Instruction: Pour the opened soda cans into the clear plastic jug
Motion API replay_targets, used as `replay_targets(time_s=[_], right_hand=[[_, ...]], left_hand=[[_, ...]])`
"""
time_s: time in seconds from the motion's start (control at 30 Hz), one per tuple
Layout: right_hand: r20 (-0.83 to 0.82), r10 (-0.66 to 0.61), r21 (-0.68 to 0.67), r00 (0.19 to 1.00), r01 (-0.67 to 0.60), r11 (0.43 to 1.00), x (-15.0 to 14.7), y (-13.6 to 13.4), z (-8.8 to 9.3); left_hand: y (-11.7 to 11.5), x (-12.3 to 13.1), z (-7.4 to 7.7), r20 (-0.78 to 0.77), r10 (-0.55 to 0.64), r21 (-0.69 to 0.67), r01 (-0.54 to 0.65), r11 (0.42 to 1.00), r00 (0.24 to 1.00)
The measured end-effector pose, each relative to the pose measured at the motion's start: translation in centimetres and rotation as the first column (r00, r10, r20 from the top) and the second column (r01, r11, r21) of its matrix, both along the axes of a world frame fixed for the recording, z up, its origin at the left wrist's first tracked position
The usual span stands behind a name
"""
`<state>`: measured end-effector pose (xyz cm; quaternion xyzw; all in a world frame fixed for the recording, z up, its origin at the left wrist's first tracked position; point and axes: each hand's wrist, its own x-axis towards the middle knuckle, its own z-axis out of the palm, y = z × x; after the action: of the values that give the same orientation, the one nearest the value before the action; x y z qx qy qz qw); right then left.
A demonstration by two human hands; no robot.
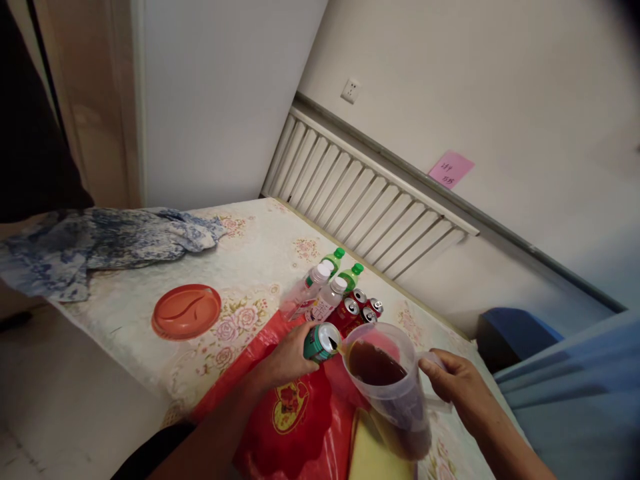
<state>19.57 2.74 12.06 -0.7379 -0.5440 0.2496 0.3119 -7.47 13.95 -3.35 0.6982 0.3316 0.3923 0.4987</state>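
My left hand (285,363) is closed around a green drink can (321,341), tipped sideways with its opening over the rim of a clear plastic pitcher (400,400). Brown liquid fills much of the pitcher. My right hand (457,383) grips the pitcher's handle on its right side. Both stand over a red plastic bag (295,427) spread on the flowered tablecloth (260,260).
Behind the pitcher stand several small bottles (325,283) with white and green caps and red cans (363,307). An orange divided plate (186,311) lies to the left, a blue-and-white cloth (95,243) further back. A radiator (365,197) runs along the wall. A yellow object (375,453) lies under the pitcher.
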Motion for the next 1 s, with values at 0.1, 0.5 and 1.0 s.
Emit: replay_targets(time_s=[0.1,0.5,1.0], right_hand=[[0.004,-0.002,-0.003,1.0,0.002,1.0,-0.05,0.03,0.01],[0.021,0.011,-0.005,1.0,-0.011,1.0,0.2,0.11,-0.01],[0.039,0.017,-0.021,0.999,-0.017,1.0,-0.18,0.08,0.23]], left_hand=[[-0.07,-0.05,0.11,0.003,-0.009,-0.005,0.009,1.0,1.0],[0.05,0.07,-0.01,-0.003,-0.01,0.001,0.01,1.0,1.0],[0.11,0.13,-0.2,-0.031,-0.004,0.015,0.005,1.0,1.0]])
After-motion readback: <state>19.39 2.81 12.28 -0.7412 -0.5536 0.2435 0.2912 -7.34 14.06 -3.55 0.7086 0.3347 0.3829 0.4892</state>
